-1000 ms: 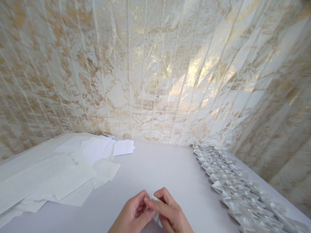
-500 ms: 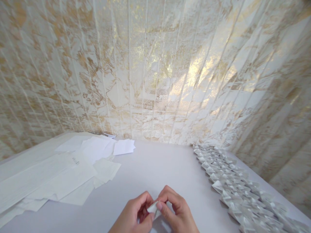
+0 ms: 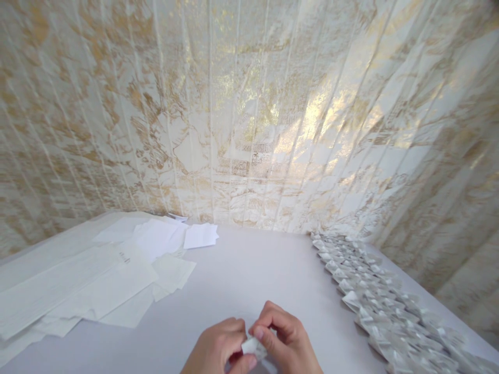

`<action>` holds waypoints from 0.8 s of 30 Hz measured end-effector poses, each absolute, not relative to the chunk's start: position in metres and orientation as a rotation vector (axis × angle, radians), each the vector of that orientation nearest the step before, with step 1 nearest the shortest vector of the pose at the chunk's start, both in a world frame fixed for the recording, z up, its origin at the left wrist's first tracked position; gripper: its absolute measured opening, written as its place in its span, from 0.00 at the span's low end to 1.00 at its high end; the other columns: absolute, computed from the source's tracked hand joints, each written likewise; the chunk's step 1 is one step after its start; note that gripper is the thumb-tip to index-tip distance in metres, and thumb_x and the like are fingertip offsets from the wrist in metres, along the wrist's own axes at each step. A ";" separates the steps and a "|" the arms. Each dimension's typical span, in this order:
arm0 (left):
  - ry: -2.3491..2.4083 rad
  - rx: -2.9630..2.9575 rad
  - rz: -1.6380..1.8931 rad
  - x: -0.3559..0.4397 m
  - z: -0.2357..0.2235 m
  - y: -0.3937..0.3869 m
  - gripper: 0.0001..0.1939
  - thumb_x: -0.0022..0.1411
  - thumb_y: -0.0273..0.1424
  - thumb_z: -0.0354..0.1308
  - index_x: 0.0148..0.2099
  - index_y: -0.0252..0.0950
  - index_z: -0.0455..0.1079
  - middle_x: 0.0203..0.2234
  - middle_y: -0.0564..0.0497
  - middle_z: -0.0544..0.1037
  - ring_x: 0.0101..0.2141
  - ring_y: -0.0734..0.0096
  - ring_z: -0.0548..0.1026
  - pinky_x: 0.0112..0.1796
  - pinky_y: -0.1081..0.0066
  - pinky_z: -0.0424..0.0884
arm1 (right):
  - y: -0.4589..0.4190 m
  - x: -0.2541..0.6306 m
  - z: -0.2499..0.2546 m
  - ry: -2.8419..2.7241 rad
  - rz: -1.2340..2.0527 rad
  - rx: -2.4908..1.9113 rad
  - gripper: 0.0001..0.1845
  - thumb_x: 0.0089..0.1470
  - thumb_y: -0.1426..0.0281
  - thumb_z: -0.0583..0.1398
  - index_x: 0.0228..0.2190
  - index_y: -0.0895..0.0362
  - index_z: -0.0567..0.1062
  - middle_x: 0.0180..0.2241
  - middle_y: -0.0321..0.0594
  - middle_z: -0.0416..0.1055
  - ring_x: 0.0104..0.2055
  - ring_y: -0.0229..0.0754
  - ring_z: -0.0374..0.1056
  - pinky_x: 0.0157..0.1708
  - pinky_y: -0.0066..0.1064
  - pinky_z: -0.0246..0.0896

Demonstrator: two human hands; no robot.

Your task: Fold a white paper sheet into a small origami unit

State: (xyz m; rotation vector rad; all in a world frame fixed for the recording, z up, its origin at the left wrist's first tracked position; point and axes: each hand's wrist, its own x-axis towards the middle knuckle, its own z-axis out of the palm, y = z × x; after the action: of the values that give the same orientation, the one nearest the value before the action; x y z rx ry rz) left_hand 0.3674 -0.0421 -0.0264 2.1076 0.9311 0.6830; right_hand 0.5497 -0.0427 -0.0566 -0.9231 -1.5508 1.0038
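Observation:
A small folded piece of white paper is held between my two hands, low in the middle of the view. My left hand pinches its left side, with the thumb below and the fingers curled behind. From the other side my right hand grips it between thumb and curled index finger. Part of the paper is hidden by the fingers. Both hands are just above the white table.
Loose sheets and cut pieces of paper lie in an overlapping pile at the left. A small paper stack is at the back. Long rows of folded paper pieces run along the right. A patterned curtain hangs behind the table.
Both hands have shifted slightly down and right with the paper. My left fingers have turned over more, and the paper now sits at a different angle.

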 end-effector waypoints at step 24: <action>0.909 1.423 0.972 0.361 -0.035 -0.032 0.17 0.64 0.47 0.56 0.41 0.38 0.69 0.31 0.53 0.73 0.35 0.65 0.71 0.38 0.70 0.66 | -0.045 0.549 -0.049 -1.781 0.814 -0.846 0.07 0.57 0.67 0.62 0.39 0.53 0.75 0.32 0.36 0.70 0.32 0.40 0.66 0.35 0.28 0.61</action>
State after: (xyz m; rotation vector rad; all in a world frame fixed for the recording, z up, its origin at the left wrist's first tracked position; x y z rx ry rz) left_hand 0.3615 -0.0322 -0.0347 1.4233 0.9093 0.9720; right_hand 0.5493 -0.0446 -0.0495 -0.8458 -1.7811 0.8137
